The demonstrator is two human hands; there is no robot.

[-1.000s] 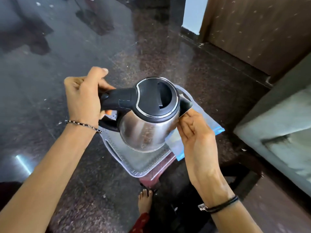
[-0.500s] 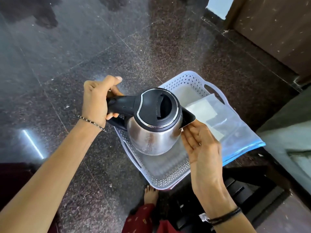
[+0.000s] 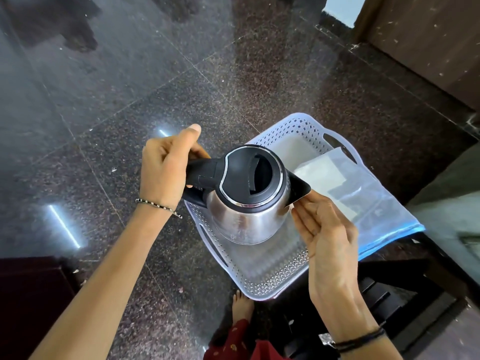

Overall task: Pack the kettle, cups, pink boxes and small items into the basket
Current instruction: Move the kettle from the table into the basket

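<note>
A steel kettle (image 3: pixel 244 219) with a black lid and handle hangs over the pale perforated basket (image 3: pixel 275 281). My left hand (image 3: pixel 166 170) is closed around the black handle on the kettle's left. My right hand (image 3: pixel 324 229) rests flat against the kettle's right side, just under the spout, fingers straight. A clear plastic bag with a blue strip (image 3: pixel 363 201) lies across the basket's far right rim. No cups, pink boxes or small items are in view.
The basket sits on something low above a dark speckled stone floor (image 3: pixel 130 100). A bare foot (image 3: pixel 242 305) shows below the basket. A dark slatted object (image 3: pixel 384 300) is at lower right, a grey cushioned edge (image 3: pixel 454 193) at right, a wooden door (image 3: pixel 428 42) top right.
The kettle has come down and sits lower over the basket's near-left part. The view has tilted, so more of the basket and the bag shows. Both hands keep their hold.
</note>
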